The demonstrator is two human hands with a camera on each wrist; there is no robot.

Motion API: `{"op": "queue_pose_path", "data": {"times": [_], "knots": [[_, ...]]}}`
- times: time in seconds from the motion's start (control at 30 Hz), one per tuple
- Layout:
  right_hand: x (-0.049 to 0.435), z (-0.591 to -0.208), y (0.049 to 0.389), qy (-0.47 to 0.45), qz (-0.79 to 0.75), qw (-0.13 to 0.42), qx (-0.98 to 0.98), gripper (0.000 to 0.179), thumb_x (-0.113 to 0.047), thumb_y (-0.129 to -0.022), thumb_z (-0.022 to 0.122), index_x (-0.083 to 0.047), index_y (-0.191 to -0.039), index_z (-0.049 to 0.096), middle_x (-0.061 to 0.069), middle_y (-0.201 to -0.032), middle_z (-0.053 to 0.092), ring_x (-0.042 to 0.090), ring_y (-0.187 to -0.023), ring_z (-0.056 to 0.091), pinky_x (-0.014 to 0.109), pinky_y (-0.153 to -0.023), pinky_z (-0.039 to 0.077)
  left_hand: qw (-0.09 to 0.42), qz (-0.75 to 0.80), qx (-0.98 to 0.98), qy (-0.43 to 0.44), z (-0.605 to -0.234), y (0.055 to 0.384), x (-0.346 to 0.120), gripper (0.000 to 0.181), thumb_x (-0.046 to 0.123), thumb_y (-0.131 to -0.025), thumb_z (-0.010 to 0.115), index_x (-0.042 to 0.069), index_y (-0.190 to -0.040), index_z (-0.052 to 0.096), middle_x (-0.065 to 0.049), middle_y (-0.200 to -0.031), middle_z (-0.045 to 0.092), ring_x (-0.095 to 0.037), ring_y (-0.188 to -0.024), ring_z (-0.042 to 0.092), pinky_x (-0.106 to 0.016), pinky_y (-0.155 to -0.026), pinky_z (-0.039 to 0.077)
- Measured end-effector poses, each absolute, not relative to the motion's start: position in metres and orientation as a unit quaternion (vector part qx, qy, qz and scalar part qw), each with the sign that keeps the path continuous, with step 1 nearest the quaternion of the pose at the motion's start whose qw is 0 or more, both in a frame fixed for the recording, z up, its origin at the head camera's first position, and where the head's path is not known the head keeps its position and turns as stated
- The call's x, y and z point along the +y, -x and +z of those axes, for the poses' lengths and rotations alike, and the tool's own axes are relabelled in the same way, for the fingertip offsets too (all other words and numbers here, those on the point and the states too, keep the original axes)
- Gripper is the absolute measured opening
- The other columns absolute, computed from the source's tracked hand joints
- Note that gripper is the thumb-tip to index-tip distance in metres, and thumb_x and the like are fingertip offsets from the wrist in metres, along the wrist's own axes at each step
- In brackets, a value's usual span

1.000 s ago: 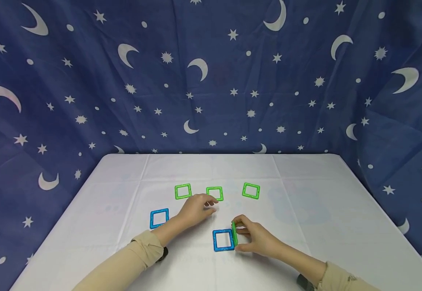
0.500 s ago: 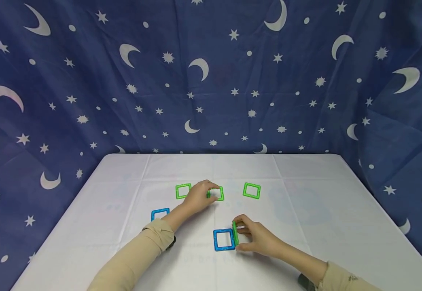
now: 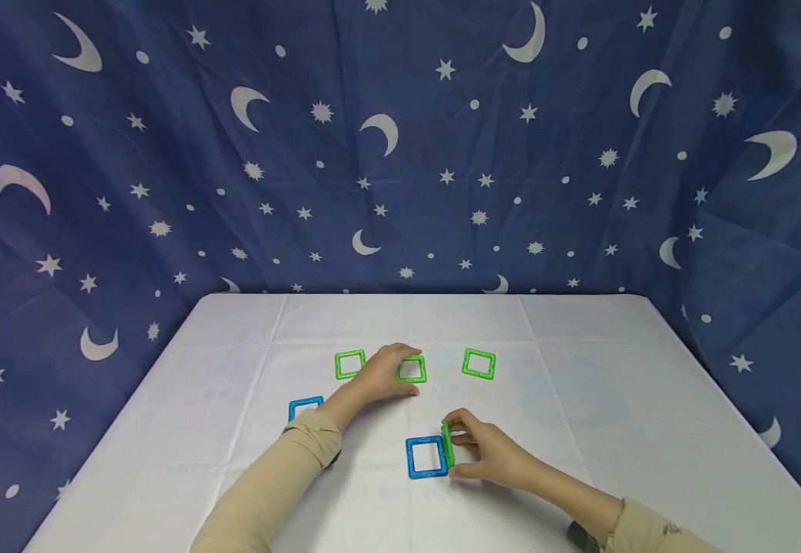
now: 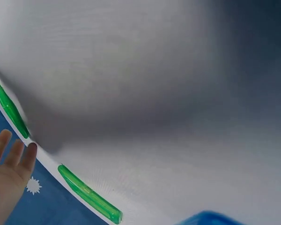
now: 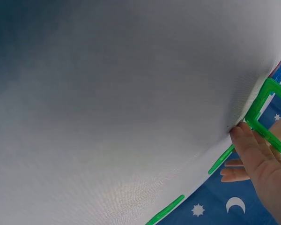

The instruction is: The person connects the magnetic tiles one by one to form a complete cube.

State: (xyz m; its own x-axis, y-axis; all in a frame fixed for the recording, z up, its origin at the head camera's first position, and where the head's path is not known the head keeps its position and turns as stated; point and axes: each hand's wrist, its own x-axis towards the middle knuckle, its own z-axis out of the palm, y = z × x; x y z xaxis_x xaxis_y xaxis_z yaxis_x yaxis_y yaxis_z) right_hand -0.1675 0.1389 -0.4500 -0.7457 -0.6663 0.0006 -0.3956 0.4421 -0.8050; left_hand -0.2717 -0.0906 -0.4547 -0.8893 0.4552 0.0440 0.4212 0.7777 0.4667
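My right hand (image 3: 493, 453) pinches a green square magnetic tile (image 3: 448, 445) between thumb and fingers. That tile stands upright along the right edge of a blue square tile (image 3: 410, 458) lying flat; in the right wrist view the green frame (image 5: 257, 108) shows beside the fingers. Farther back, my left hand (image 3: 381, 374) reaches around a flat green square tile (image 3: 423, 370), fingers by its far edge and thumb by its near edge. Whether they touch it cannot be told. In the left wrist view the left hand's fingers (image 4: 27, 161) look fairly straight.
Another green square tile (image 3: 339, 367) lies behind the left hand, and one more (image 3: 479, 375) lies to the right. A second blue tile (image 3: 306, 401) is partly covered by the left forearm. All lie on a white-covered table (image 3: 580, 369) before a starry blue curtain (image 3: 414, 230).
My left hand has moved forward from the near side of the middle green tile to around it, its thumb and fingers spreading. The right hand keeps holding its upright tile in place.
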Motion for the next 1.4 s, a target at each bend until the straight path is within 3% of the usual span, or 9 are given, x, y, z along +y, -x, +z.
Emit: {"op": "queue_pose_path", "data": {"times": [0.2, 0.4, 0.77, 1.17, 1.4], "knots": [[0.140, -0.450, 0.166, 0.319, -0.422, 0.159, 0.833, 0.060, -0.010, -0.078, 0.076, 0.002, -0.125, 0.040, 0.024, -0.128, 0.051, 0.041, -0.114, 0.057, 0.038, -0.094, 0.049, 0.038, 0.208, 0.951, -0.225, -0.459, 0.276, -0.086, 0.071, 0.035, -0.075, 0.079, 0.004, -0.133, 0.052, -0.013, -0.134, 0.054, -0.030, -0.128, 0.047, -0.040, -0.108, 0.037], [0.140, -0.449, 0.166, 0.318, -0.423, 0.165, 0.833, 0.060, -0.010, -0.079, 0.075, 0.003, -0.125, 0.040, 0.025, -0.128, 0.051, 0.040, -0.114, 0.057, 0.038, -0.094, 0.049, 0.036, 0.164, 0.964, -0.205, -0.459, 0.281, -0.079, 0.076, 0.041, -0.069, 0.082, 0.004, -0.130, 0.055, -0.012, -0.121, 0.061, -0.027, -0.114, 0.057, -0.038, -0.100, 0.044], [0.137, -0.446, 0.168, 0.317, -0.430, 0.178, 0.827, 0.059, -0.007, -0.079, 0.075, 0.004, -0.124, 0.039, 0.025, -0.126, 0.051, 0.041, -0.113, 0.058, 0.038, -0.095, 0.049, 0.049, 0.132, 0.973, -0.184, -0.449, 0.281, -0.071, 0.069, 0.036, -0.066, 0.084, 0.003, -0.123, 0.061, -0.010, -0.109, 0.062, -0.026, -0.101, 0.060, -0.037, -0.092, 0.048], [0.139, -0.448, 0.168, 0.320, -0.413, 0.173, 0.835, 0.060, -0.010, -0.079, 0.075, 0.004, -0.126, 0.038, 0.026, -0.128, 0.051, 0.040, -0.112, 0.058, 0.039, -0.094, 0.049, 0.078, 0.142, 0.972, -0.172, -0.442, 0.279, -0.069, 0.062, 0.031, -0.070, 0.083, 0.005, -0.121, 0.062, -0.010, -0.119, 0.062, -0.028, -0.115, 0.057, -0.038, -0.104, 0.042], [0.138, -0.447, 0.168, 0.319, -0.405, 0.171, 0.839, 0.060, -0.009, -0.079, 0.075, 0.004, -0.125, 0.039, 0.025, -0.127, 0.052, 0.040, -0.112, 0.059, 0.039, -0.095, 0.049, 0.103, 0.147, 0.967, -0.180, -0.435, 0.282, -0.070, 0.053, 0.024, -0.073, 0.080, 0.004, -0.119, 0.063, -0.009, -0.118, 0.065, -0.025, -0.111, 0.059, -0.037, -0.102, 0.043]]}}
